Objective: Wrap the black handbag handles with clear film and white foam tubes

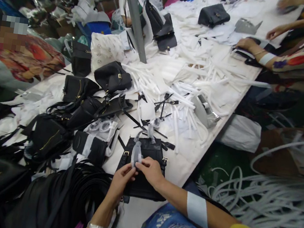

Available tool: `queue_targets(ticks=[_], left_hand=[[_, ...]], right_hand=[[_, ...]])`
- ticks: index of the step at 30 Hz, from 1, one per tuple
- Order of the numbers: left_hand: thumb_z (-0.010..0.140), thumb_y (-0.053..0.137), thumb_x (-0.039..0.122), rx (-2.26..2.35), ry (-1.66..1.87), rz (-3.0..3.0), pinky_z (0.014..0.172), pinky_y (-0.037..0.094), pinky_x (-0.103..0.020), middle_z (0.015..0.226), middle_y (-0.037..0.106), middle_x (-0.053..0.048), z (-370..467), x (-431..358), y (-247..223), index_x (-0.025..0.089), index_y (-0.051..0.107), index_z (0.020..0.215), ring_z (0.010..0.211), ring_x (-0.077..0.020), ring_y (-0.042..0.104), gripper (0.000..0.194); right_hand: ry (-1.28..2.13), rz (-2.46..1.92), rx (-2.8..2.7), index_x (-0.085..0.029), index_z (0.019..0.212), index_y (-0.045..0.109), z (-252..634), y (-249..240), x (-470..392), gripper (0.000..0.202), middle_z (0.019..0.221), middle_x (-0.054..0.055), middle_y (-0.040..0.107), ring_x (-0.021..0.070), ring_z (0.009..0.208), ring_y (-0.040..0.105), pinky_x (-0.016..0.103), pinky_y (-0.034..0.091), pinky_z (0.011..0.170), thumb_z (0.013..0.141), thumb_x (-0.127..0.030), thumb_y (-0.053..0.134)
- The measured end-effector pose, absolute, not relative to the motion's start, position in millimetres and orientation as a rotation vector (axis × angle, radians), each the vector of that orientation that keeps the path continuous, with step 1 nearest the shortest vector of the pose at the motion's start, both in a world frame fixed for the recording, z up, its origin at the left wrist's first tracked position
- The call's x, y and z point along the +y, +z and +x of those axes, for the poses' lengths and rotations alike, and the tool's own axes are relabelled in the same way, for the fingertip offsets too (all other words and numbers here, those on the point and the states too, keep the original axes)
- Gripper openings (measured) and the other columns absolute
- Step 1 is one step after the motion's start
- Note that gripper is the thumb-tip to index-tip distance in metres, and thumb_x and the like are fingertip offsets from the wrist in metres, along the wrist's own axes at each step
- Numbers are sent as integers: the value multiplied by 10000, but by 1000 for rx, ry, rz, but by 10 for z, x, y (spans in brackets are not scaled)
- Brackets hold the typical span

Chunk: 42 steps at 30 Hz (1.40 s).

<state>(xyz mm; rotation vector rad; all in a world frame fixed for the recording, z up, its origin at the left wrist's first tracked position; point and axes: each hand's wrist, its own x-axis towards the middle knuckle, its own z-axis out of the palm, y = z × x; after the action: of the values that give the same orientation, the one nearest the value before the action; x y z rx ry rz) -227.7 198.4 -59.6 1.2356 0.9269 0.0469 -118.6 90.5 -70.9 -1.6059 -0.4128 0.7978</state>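
A black handbag (142, 182) with gold buckles lies on the white table in front of me. Over its upper part my left hand (124, 176) and my right hand (151, 169) meet, fingertips pinched together on a strip of clear plastic wrap (136, 152). More of this wrap runs up around the bag's handle area. What lies inside the wrap is hard to make out. Loose black buckled straps (166, 103) are scattered just beyond the bag. To its left sits another black bag (89, 146) with white wrapping on it.
Black bags (113, 76) and a big coil of black straps (81, 191) crowd the left side. White strips (145, 79) and a grey tape dispenser (205, 110) cover the table beyond. A metal post (135, 17) rises there. Co-workers' hands (248, 44) work at the right edge.
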Motion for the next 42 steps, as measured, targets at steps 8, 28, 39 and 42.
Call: queue_targets(ticks=[8,28,39,42], left_hand=[[661,769,393,929,-147,1124,556,440,-140,743,665,-24,-2099,2208,-567,151,657,960,611,-71,590,401],[630,727,523,1022,176,1146,476,300,-166,552,491,56,-2207,2147,-729,136,628,793,486,-59,405,431],[678,711,493,1100,529,969,555,328,-176,594,483,62,-2455,1523,-460,147,625,763,541,-60,403,367],[660,696,540,1210,603,936,534,317,-195,565,470,61,-2359,1221,-563,143,610,728,521,-71,400,412]], right_hand=[[635,-1741,-710,-201,683,691,-1152,-826,909,199,700,-2,591,143,709,557,241,400,668,839,-274,592],[1084,-1576,-184,-203,1127,593,-1167,-1119,200,458,1039,40,692,233,969,635,394,487,885,677,-249,662],[795,-2058,-1008,-201,1216,607,127,-856,244,579,1146,104,651,289,1072,582,432,429,957,644,-123,636],[644,-1875,-1323,-227,1154,646,-30,-665,383,358,1131,94,650,251,1074,577,396,417,976,819,-209,522]])
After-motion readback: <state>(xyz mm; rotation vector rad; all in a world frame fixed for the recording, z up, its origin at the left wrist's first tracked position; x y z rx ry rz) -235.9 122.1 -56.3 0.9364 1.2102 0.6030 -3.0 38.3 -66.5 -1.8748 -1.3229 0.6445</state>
